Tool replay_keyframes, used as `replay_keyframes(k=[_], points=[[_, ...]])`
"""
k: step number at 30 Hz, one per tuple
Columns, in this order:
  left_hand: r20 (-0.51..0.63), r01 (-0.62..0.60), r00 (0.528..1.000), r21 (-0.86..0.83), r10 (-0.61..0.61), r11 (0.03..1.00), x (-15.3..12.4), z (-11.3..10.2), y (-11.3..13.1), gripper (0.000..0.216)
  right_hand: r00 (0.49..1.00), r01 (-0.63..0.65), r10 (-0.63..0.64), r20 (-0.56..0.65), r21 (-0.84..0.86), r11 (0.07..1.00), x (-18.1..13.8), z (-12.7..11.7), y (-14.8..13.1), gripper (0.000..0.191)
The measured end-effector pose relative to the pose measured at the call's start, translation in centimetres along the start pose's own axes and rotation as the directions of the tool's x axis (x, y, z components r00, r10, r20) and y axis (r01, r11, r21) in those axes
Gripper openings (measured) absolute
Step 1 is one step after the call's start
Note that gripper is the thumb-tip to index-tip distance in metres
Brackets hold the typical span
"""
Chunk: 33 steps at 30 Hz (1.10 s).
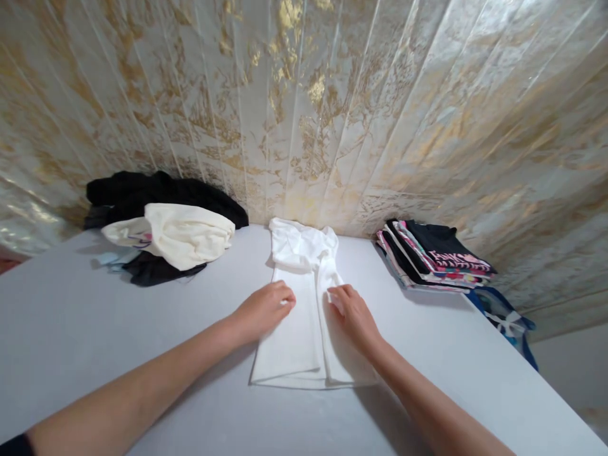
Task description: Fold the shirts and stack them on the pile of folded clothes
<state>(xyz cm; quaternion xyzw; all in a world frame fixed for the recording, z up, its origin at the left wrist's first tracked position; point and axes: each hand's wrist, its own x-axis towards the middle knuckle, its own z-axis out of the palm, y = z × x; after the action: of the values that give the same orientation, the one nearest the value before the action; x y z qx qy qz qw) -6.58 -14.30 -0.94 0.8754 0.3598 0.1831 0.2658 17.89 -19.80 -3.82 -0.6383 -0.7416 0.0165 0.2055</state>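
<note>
A white garment (294,342) lies lengthwise on the table in front of me, its near part spread flat with layered panels and its far end bunched up. My left hand (268,309) is over its left side, fingers curled into a pinch with a bit of white between them. On the opposite side, my right hand (350,313) has thumb and fingers bent together at the right panel of the cloth. The fingertips of both hands are partly hidden, and the garment's exact kind does not show.
A loose heap with a cream cloth (190,231) and black clothing (161,190) sits at the back left. Folded clothes (437,256) are stacked at the back right. Beside the table's right edge is a blue-trimmed bag (508,320). A patterned curtain (304,114) hangs behind the white table (199,392).
</note>
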Motion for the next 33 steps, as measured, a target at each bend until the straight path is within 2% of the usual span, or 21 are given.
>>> replay_keyframes(k=[1, 3, 5, 7, 12, 15, 16, 18, 21, 23, 27, 30, 33], points=[[0.056, -0.014, 0.998, 0.019, 0.013, 1.000, -1.0, 0.6, 0.7, 0.021, 0.999, 0.017, -0.016, 0.037, -0.032, 0.999, -1.3, -0.2, -0.6, 0.027], [0.093, -0.010, 0.996, 0.091, 0.002, 0.996, -2.3, 1.2, 1.8, 0.014, 0.997, 0.036, -0.032, 0.064, -0.069, 0.997, -3.2, -0.7, -1.6, 0.025], [0.114, 0.016, 0.993, 0.163, -0.035, 0.987, -3.1, 1.3, 2.7, 0.010, 0.997, 0.051, -0.046, 0.069, -0.072, 0.996, -4.4, -0.9, -2.3, 0.025], [0.181, 0.044, 0.980, 0.207, -0.082, 0.977, -4.1, 0.9, 3.5, 0.010, 0.993, 0.083, -0.077, 0.085, -0.059, 0.995, -5.3, -1.0, -3.1, 0.025], [0.359, 0.164, 0.897, 0.270, -0.258, 0.949, -7.1, -0.9, 5.4, 0.017, 0.967, 0.159, -0.161, 0.199, 0.025, 0.987, -7.4, -1.8, -5.9, 0.023], [0.414, 0.200, 0.854, 0.300, -0.316, 0.933, -7.6, -1.9, 5.5, 0.027, 0.941, 0.126, -0.171, 0.290, 0.169, 0.978, -7.1, -2.9, -6.7, 0.023], [0.405, 0.199, 0.857, 0.308, -0.318, 0.930, -7.3, -2.1, 5.5, 0.029, 0.943, 0.098, -0.156, 0.295, 0.204, 0.974, -6.5, -3.2, -6.5, 0.024], [0.335, 0.187, 0.898, 0.300, -0.286, 0.936, -6.1, -2.4, 5.3, 0.031, 0.965, 0.032, -0.087, 0.249, 0.217, 0.976, -4.6, -3.7, -5.3, 0.025], [0.153, 0.160, 0.969, 0.216, -0.195, 0.963, -2.9, -2.0, 5.0, 0.027, 0.993, -0.076, 0.061, 0.100, 0.146, 0.986, -0.5, -4.0, -1.7, 0.024], [0.062, 0.138, 0.987, 0.154, -0.149, 0.978, -0.6, -1.0, 4.8, 0.023, 0.988, -0.156, 0.153, 0.032, 0.107, 0.982, 2.4, -4.0, 1.0, 0.023], [-0.025, 0.172, 0.985, 0.107, -0.170, 0.979, 2.5, 2.1, 4.3, 0.019, 0.933, -0.356, 0.359, 0.002, 0.134, 0.925, 7.1, -3.0, 5.0, 0.022], [-0.090, 0.199, 0.978, 0.161, -0.186, 0.967, 2.8, 4.3, 4.0, 0.019, 0.879, -0.471, 0.477, -0.003, 0.154, 0.869, 9.5, -1.4, 6.3, 0.021], [-0.117, 0.165, 0.983, 0.229, -0.142, 0.959, 2.4, 5.4, 3.7, 0.021, 0.847, -0.523, 0.531, -0.001, 0.179, 0.833, 11.4, 0.5, 6.6, 0.020]])
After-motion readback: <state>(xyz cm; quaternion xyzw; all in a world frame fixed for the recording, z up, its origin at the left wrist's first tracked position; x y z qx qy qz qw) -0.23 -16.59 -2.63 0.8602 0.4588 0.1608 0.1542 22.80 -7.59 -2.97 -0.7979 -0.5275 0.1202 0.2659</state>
